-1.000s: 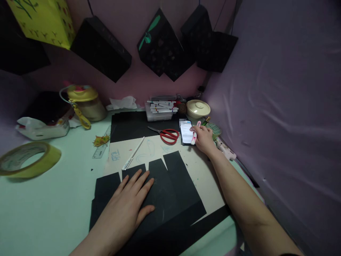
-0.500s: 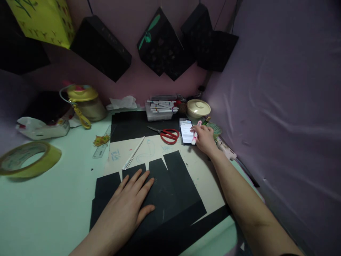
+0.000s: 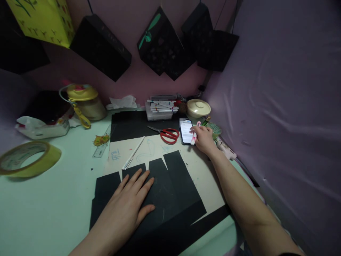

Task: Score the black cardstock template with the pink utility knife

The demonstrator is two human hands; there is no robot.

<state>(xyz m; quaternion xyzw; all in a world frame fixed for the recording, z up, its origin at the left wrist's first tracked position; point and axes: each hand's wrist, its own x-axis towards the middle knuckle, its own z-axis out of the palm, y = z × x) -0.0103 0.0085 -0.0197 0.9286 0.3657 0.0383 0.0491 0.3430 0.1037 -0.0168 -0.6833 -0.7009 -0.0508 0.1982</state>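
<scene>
My left hand lies flat on a black sheet of card, fingers stretched out and slightly spread. The card has flaps cut along its far edge. My right hand is closed around a slim pink and white utility knife, over the right edge of a phone. A fingertip reaches over the phone's lit screen. Red-handled scissors lie just left of the phone. Between the scissors and my left hand, a white pen rests on a pale sheet with blue drawing marks.
Wide tape and a ruler under a dry leaf lie left. Behind stand a yellow-lidded jar, a box of markers and a lidded bowl. Black paper boxes hang above. A purple sheet borders the right.
My right hand and the utility knife have shifted very slightly left and down beside the phone. My left hand and the black card have stayed put.
</scene>
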